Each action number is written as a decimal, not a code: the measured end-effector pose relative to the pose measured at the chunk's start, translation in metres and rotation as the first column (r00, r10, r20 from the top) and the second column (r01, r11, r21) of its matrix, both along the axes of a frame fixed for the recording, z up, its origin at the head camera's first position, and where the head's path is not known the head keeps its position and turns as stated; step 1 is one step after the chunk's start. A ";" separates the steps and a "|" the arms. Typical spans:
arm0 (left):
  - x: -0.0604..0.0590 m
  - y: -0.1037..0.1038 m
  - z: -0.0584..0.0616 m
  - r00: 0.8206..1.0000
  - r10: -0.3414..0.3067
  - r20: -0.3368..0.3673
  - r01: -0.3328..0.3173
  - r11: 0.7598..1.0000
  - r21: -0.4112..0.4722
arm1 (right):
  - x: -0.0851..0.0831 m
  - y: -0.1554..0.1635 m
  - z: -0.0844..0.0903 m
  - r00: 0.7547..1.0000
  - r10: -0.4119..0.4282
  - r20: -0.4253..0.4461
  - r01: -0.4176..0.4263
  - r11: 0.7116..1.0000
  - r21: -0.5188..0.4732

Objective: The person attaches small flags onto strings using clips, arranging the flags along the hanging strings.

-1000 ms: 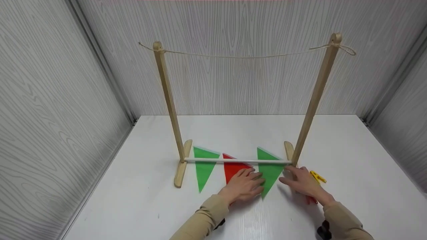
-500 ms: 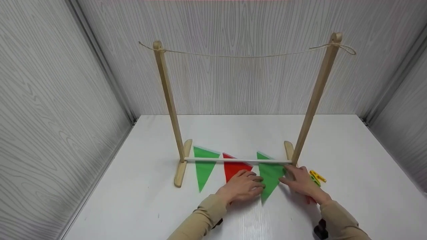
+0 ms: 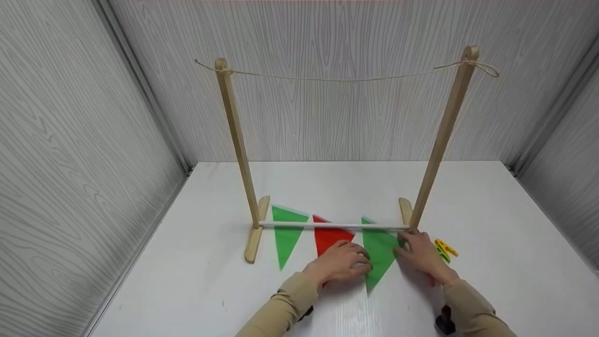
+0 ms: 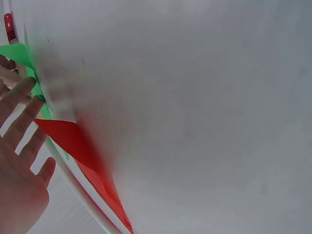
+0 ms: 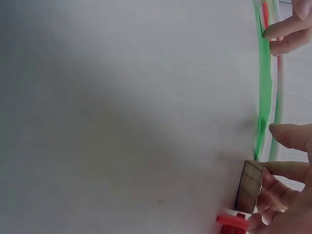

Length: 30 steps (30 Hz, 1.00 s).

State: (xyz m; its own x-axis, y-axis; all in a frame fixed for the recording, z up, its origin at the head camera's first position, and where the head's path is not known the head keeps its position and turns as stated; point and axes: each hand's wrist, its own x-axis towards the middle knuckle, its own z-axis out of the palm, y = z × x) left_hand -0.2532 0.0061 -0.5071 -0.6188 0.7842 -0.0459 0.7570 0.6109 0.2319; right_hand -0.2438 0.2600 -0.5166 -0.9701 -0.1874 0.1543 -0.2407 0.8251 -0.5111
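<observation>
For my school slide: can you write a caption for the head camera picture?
Two hands, left hand and right hand, touch a green flag lying under a wooden stand.

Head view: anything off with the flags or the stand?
Yes. The string on the wooden stand hangs bare; the flags lie flat on the table, passing under the stand's low white bar. The right green flag sits askew between the left hand and right hand.

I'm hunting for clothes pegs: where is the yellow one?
In the head view the yellow peg lies on the white table, just right of the right hand, near the foot of the right wooden post.
</observation>
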 end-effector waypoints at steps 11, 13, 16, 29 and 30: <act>0.003 -0.004 0.004 0.999 -0.038 0.005 0.038 0.999 -0.013 | -0.005 -0.004 -0.002 0.995 -0.071 0.065 0.072 0.997 -0.016; 0.003 -0.005 0.004 0.999 -0.038 0.008 0.038 0.999 -0.009 | -0.006 -0.005 -0.002 0.994 -0.083 0.065 0.085 0.996 -0.031; 0.003 -0.005 0.004 0.999 -0.040 0.004 0.040 0.999 -0.007 | -0.006 -0.005 -0.002 0.994 -0.094 0.060 0.098 0.994 -0.051; 0.003 -0.008 0.002 0.998 -0.054 -0.015 0.054 0.998 -0.024 | -0.007 -0.007 -0.005 0.987 -0.148 0.058 0.151 0.987 -0.053; 0.003 -0.008 0.002 0.998 -0.054 -0.012 0.053 0.998 -0.023 | -0.007 -0.007 -0.005 0.987 -0.149 0.063 0.152 0.987 -0.056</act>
State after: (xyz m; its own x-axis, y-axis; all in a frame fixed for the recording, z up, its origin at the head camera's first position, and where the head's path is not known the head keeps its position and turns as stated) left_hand -0.2503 -0.0021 -0.5050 -0.5767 0.8150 -0.0565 0.7915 0.5745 0.2086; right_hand -0.2511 0.2531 -0.5220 -0.9942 -0.0307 0.1029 -0.0843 0.8170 -0.5705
